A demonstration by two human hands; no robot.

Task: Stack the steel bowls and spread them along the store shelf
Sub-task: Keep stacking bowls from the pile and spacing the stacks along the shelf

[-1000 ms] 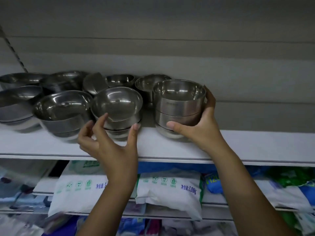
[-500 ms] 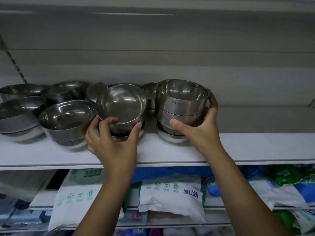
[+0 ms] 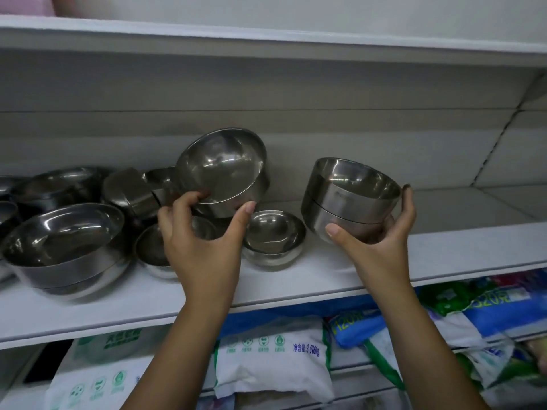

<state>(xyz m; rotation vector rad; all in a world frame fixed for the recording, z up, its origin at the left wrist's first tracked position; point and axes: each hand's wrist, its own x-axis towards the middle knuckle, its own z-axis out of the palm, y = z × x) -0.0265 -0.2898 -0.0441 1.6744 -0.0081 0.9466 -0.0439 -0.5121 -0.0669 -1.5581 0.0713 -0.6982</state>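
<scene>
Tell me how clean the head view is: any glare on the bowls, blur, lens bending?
Head view: light is soft and even, with only small glints inside the tilted bowl in the left hand; the stacked bowls in the right hand look sharp; the big bowl at the left edge is slightly smeared; the shelf runs slanted, not level.

On the shelf [image 3: 355, 270], a large bowl [image 3: 63, 241] sits front left, seemingly nested in another. More bowls [image 3: 56, 184] crowd behind it, a tipped bowl [image 3: 130, 190] among them. The left hand [image 3: 204, 250] holds a tilted bowl [image 3: 220, 170] above the shelf, in front of a half-hidden bowl [image 3: 149, 247]. Just right, a small bowl [image 3: 273, 236] rests on the shelf. Further right, the right hand [image 3: 381, 247] holds a nested pair of bowls [image 3: 349, 193] off the shelf. Bags [image 3: 272, 359] lie below.
</scene>
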